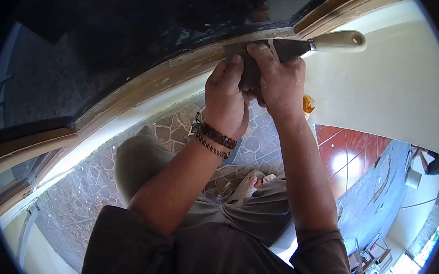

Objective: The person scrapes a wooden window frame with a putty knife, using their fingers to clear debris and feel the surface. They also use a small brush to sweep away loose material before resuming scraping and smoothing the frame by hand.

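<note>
My left hand is closed on a thin dark grey flat piece, its thumb pressed on the near face. My right hand grips the same piece from the other side, thumb on top. A putty knife with a pale handle points to the right. Its dark blade runs behind my right hand, with a whitish streak near the thumb; whether that hand also holds the knife I cannot tell. Both hands are close to the wooden frame, which has pale patches along it.
Dark glass stands beyond the frame. To the right is a cream surface, with an orange container near its edge. Below lie a stone-patterned floor and red tiles. My knee is close to the wall.
</note>
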`<state>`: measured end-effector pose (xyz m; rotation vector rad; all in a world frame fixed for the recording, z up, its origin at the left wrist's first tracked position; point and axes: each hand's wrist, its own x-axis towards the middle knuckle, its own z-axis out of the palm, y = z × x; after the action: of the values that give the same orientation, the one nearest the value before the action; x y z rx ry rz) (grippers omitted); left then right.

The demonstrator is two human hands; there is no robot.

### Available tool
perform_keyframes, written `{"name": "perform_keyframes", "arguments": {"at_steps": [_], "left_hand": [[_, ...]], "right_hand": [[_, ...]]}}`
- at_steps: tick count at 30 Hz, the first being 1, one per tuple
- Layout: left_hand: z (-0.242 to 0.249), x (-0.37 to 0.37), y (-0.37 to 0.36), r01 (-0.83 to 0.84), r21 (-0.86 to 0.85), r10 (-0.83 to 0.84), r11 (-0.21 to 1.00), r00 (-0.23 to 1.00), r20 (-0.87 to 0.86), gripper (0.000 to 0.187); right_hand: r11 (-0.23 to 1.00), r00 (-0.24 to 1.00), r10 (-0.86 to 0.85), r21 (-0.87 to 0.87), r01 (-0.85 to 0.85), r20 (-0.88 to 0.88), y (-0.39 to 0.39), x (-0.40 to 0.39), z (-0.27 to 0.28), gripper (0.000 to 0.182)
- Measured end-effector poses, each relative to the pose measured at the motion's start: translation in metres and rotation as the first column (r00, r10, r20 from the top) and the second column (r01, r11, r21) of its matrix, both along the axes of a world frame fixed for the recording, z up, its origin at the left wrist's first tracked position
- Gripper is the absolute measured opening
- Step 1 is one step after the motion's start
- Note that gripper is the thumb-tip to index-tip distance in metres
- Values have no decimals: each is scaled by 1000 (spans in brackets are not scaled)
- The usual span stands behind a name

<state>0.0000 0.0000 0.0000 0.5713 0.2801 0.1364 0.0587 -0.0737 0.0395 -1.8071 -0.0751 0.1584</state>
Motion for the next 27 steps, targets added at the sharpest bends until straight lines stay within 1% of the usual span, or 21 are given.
{"name": "perform_keyframes", "arguments": {"at_steps": [2,3,5,6,8,9,11,15,17,18,20,21,23,24,25,27], "left_hand": [[3,-1,0,-38,-59,37,998,999,-16,26],[0,2,18,-32,4,32,999,999,12,26],[-6,-1,21,65,19,-67,998,990,127,24],[-5,1,18,65,15,-66,998,990,126,24],[-4,7,9,27,14,-28,1000,996,81,23],[-3,8,8,20,13,-21,1000,997,80,23],[-2,11,6,9,21,-10,1000,999,42,23],[1,9,8,56,2,-56,998,995,85,23],[8,8,5,-8,-41,8,999,1000,-15,23],[7,6,5,-8,-43,8,999,1000,-17,23],[3,4,3,-130,4,130,991,990,-57,21],[2,2,5,-125,2,125,992,990,-59,21],[1,-6,14,-4,-9,5,1000,999,32,22],[0,-6,17,34,21,-35,999,997,66,22],[0,-3,15,31,25,-33,999,997,74,22],[1,-1,1,6,-27,-7,1000,998,-60,23]], "right_hand": [[997,1000,-27,73,28,-3,2,0,0,20],[990,999,-33,137,30,21,15,2,-6,20],[992,999,-39,118,39,-2,11,-1,-6,21],[993,999,-39,115,39,-3,9,-2,-4,21],[973,991,-114,195,125,-70,6,-1,0,21],[974,992,-107,194,119,-72,6,1,-2,21],[985,991,-124,127,117,45,4,7,-8,20],[991,994,-103,84,100,30,5,7,-3,19],[990,983,-129,82,119,128,9,5,-4,20],[990,984,-128,80,119,127,9,4,-1,20],[998,984,-50,26,56,-174,8,1,4,26],[998,983,-56,24,61,-175,8,0,3,26],[1000,1000,-13,13,12,15,10,-5,2,25],[998,998,-68,-9,68,7,10,-8,0,23],[998,998,-65,-4,65,15,8,-8,1,23],[976,976,-160,125,179,-151,2,-11,5,22]]}}
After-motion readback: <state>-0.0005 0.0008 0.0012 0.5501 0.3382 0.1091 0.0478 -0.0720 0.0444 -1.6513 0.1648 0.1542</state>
